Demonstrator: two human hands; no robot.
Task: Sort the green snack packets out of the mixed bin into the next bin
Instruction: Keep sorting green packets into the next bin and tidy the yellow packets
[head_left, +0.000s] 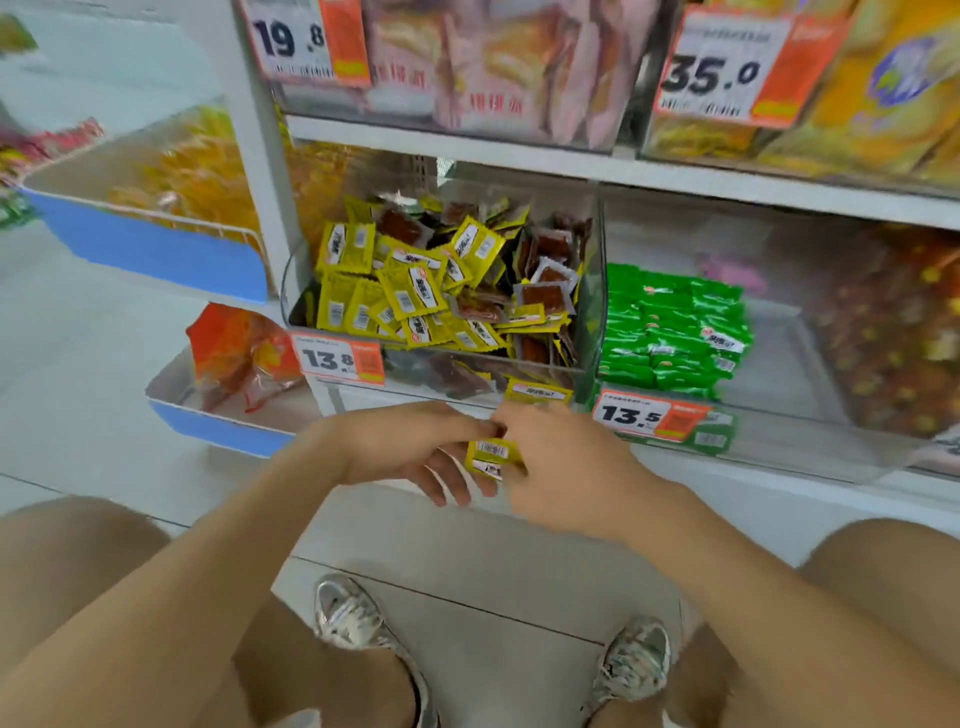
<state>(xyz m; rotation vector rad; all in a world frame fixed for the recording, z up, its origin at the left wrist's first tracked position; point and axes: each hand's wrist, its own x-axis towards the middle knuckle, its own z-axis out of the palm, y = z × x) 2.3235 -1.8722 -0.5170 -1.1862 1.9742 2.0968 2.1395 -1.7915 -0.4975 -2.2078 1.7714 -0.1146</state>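
The clear mixed bin (589, 291) on the lower shelf holds several yellow and clear-red snack packets; no green packet shows in it. To its right, the neighbouring clear bin (779, 338) holds a stack of green packets (675, 332). Below the mixed bin's front, my two hands meet around a small bunch of yellow packets (491, 457). My left hand (415, 447) holds the bunch from the left, fingers under it. My right hand (566, 467) pinches it from the right.
Price tags 13.8 (337, 358) and 13.5 (649, 415) hang on the bin fronts. A yellow packet (537, 392) lies at the mixed bin's front edge. Blue-edged trays (156, 249) stand left. An upper shelf (519, 156) overhangs. My knees and shoes are below.
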